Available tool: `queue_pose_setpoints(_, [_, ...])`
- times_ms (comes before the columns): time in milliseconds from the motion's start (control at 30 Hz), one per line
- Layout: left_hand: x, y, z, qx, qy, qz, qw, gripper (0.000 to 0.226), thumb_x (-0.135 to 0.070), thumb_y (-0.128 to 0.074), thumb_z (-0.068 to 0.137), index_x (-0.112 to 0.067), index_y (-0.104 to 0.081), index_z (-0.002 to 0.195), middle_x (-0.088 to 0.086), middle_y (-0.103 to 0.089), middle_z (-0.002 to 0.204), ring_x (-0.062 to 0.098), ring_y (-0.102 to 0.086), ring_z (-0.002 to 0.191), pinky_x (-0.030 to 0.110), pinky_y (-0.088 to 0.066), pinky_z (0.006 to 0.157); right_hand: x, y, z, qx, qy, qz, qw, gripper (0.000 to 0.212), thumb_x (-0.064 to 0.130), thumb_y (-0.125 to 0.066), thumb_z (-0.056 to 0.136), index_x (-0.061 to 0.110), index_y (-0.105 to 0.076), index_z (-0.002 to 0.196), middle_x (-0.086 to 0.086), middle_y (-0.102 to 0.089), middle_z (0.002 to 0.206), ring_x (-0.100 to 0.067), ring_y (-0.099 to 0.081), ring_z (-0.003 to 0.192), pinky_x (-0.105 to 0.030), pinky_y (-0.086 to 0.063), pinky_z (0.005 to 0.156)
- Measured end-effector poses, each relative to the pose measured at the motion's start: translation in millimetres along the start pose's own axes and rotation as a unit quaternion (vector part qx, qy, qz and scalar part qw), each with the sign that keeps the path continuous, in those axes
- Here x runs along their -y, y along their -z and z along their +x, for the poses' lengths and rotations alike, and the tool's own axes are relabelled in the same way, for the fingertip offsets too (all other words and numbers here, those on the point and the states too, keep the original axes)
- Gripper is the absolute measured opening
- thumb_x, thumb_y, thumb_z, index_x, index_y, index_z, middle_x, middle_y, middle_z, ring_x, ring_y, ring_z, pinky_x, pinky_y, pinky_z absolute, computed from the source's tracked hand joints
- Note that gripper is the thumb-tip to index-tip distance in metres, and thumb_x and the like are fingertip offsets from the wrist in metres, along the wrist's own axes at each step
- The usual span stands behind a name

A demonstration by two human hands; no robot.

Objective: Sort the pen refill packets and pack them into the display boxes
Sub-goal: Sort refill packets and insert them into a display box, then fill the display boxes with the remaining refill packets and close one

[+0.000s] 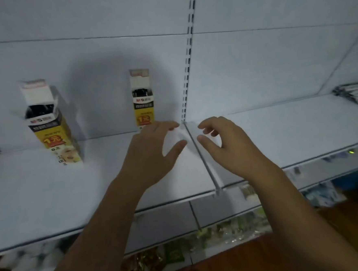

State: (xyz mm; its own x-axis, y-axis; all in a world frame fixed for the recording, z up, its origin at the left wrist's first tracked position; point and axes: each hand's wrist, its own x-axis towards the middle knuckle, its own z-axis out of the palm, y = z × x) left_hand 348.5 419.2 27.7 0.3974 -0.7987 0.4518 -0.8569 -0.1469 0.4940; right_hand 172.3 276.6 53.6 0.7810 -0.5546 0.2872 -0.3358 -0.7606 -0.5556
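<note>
Left box (pixel 46 127) stands on the shelf (pixel 40 198), flap up, dark refills showing in the mouth, leaning a bit. Mid box (pixel 143 102) stands upright against the back wall, also open and loaded.

Left hand (pixel 151 150) hovers just in front of the mid box, fingers spread and relaxed, holding nothing I can make out. The patch between the hands is blurred. Right hand (pixel 223 145) is just beside it across the shelf seam, fingers loosely curled, empty too.

Packets (pixel 353 93) lie stacked flat at the far right of the shelf, well apart from both hands and boxes.

Likely handling: packets are light, thin, slick film over stiff refills, so they slide and fan out. Best pinched across the middle of the stack, thumb on top. The boxes are light card and tippy, so steady one by its side while loading.
</note>
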Motion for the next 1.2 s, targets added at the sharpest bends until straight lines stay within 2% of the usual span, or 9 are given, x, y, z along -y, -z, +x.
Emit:
queue_pose_setpoints(133, [-43, -35, -7, 0.036, -0.045, -0.021, 0.998, 0.045, -0.059, -0.056, 0.097, -0.033, -0.057, 0.134, -0.011, -0.064, 0.130, 0.017, -0.060, 0.117, 0.045, -0.049, 0.099, -19, 30, -60, -0.005, -0.055, -0.068, 0.996, 0.031, 0.048, -0.056, 0.102, 0.036, -0.057, 0.130, 0.012, -0.062, 0.117, -0.009, -0.055, 0.110, -0.044, -0.048, 0.102])
queue_pose_setpoints(233, [-86, -64, -7, 0.073, -0.077, -0.030, 0.994, 0.050, -0.063, -0.049, 0.097, -0.034, -0.055, 0.137, -0.012, -0.063, 0.134, 0.018, -0.058, 0.121, 0.048, -0.048, 0.100, -39, 58, -101, -0.025, -0.099, -0.098, 0.990, 0.032, 0.048, -0.055, 0.102, 0.035, -0.056, 0.131, 0.011, -0.062, 0.119, -0.012, -0.055, 0.112, -0.046, -0.047, 0.101])
queue_pose_setpoints(333, [-139, -92, 0, 0.107, -0.114, -0.053, 0.986, 0.047, -0.059, -0.054, 0.099, -0.035, -0.056, 0.139, -0.012, -0.062, 0.137, 0.016, -0.057, 0.125, 0.048, -0.047, 0.105, -66, 91, -141, -0.062, -0.136, -0.098, 0.984, 0.034, 0.052, -0.053, 0.100, 0.036, -0.056, 0.130, 0.010, -0.062, 0.117, -0.013, -0.055, 0.112, -0.047, -0.050, 0.098])
queue_pose_setpoints(433, [-195, -125, 12, 0.117, -0.175, -0.081, 0.974, 0.045, -0.055, -0.059, 0.098, -0.032, -0.059, 0.137, -0.011, -0.065, 0.133, 0.016, -0.059, 0.122, 0.048, -0.050, 0.101, -100, 130, -179, -0.107, -0.175, -0.109, 0.973, 0.034, 0.052, -0.053, 0.099, 0.035, -0.057, 0.129, 0.009, -0.062, 0.114, -0.014, -0.057, 0.107, -0.049, -0.051, 0.095])
queue_pose_setpoints(633, [-321, -222, 45, 0.131, -0.260, -0.108, 0.951, 0.050, -0.062, -0.052, 0.094, -0.029, -0.062, 0.131, -0.010, -0.068, 0.125, 0.021, -0.063, 0.116, 0.050, -0.052, 0.093, -188, 222, -248, -0.150, -0.239, -0.128, 0.951, 0.036, 0.051, -0.054, 0.101, 0.035, -0.057, 0.133, 0.011, -0.061, 0.118, -0.013, -0.055, 0.112, -0.050, -0.049, 0.098])
queue_pose_setpoints(767, [-407, -289, 63, 0.137, -0.275, -0.127, 0.943, 0.048, -0.060, -0.055, 0.094, -0.029, -0.064, 0.129, -0.008, -0.069, 0.119, 0.022, -0.064, 0.110, 0.049, -0.054, 0.089, -245, 285, -286, -0.166, -0.265, -0.145, 0.939, 0.033, 0.049, -0.056, 0.101, 0.036, -0.057, 0.131, 0.010, -0.060, 0.116, -0.015, -0.055, 0.113, -0.053, -0.049, 0.098])
queue_pose_setpoints(900, [-478, -352, 77, 0.154, -0.285, -0.143, 0.935, 0.049, -0.061, -0.054, 0.093, -0.028, -0.064, 0.128, -0.007, -0.069, 0.120, 0.021, -0.063, 0.110, 0.047, -0.054, 0.090, -302, 342, -321, -0.178, -0.297, -0.167, 0.923, 0.033, 0.049, -0.056, 0.100, 0.036, -0.056, 0.131, 0.010, -0.059, 0.115, -0.012, -0.054, 0.110, -0.050, -0.051, 0.096])
queue_pose_setpoints(1033, [-520, -399, 100, 0.166, -0.295, -0.141, 0.930, 0.045, -0.057, -0.057, 0.094, -0.029, -0.064, 0.128, -0.009, -0.068, 0.119, 0.015, -0.060, 0.107, 0.045, -0.054, 0.088, -357, 381, -336, -0.181, -0.320, -0.173, 0.914, 0.033, 0.048, -0.056, 0.100, 0.037, -0.055, 0.131, 0.011, -0.058, 0.114, -0.011, -0.055, 0.110, -0.048, -0.051, 0.098])
queue_pose_setpoints(1200, [-550, -454, 151, 0.197, -0.298, -0.103, 0.928, 0.046, -0.059, -0.053, 0.096, -0.033, -0.060, 0.134, -0.013, -0.067, 0.122, 0.015, -0.060, 0.115, 0.046, -0.051, 0.094, -435, 413, -317, -0.175, -0.330, -0.188, 0.908, 0.032, 0.046, -0.058, 0.101, 0.037, -0.054, 0.131, 0.009, -0.059, 0.118, -0.013, -0.055, 0.113, -0.048, -0.049, 0.101])
